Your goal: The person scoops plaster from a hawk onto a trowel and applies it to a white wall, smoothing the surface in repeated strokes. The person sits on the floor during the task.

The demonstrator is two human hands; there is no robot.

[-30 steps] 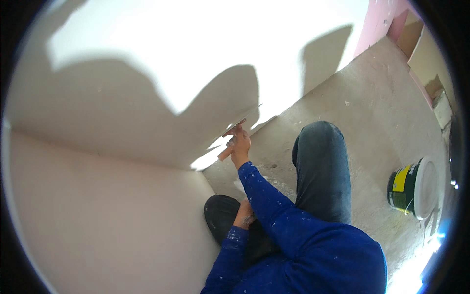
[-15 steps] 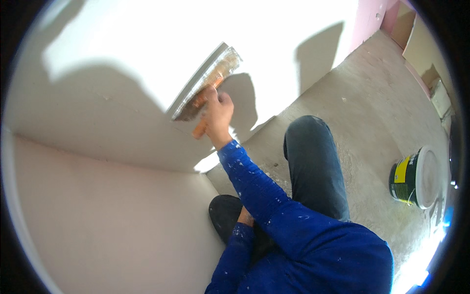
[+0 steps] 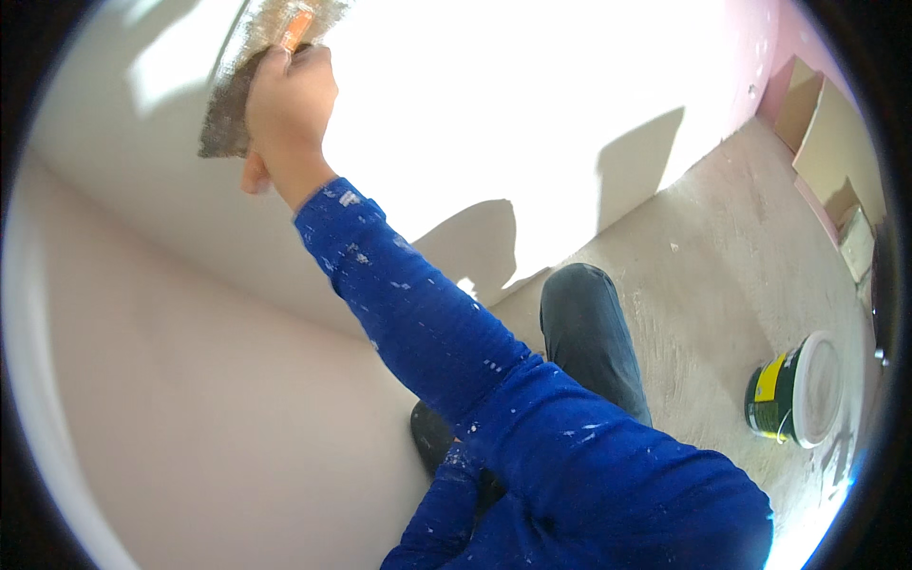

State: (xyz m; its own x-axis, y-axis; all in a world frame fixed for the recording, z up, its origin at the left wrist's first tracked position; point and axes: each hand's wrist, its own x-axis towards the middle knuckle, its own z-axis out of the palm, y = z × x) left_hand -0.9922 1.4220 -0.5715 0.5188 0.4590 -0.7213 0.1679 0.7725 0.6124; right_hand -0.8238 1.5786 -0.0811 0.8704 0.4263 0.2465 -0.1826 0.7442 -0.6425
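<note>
My right hand (image 3: 291,103) is wrapped round the orange handle (image 3: 296,30) of a wide plastering trowel (image 3: 228,112). The grey, smeared blade lies against or very close to the white wall (image 3: 408,123), high up near the left corner; its top end runs out of the picture. My left forearm (image 3: 437,513) reaches down towards my bent knee at the lower left, and the right arm covers the left hand, so its fingers are hidden. White splashes mark both blue sleeves.
A lidded dark green and yellow bucket (image 3: 771,397) stands on the concrete floor (image 3: 703,275) to my right. Board pieces (image 3: 841,142) lean at the far right. A pinkish side wall (image 3: 209,380) meets the white wall on my left. My raised knee (image 3: 589,313) is close to the wall.
My right hand has carried the trowel up the wall and to the left, with the arm stretched further. The left wrist, seen before, is now mostly covered. The view has shifted slightly.
</note>
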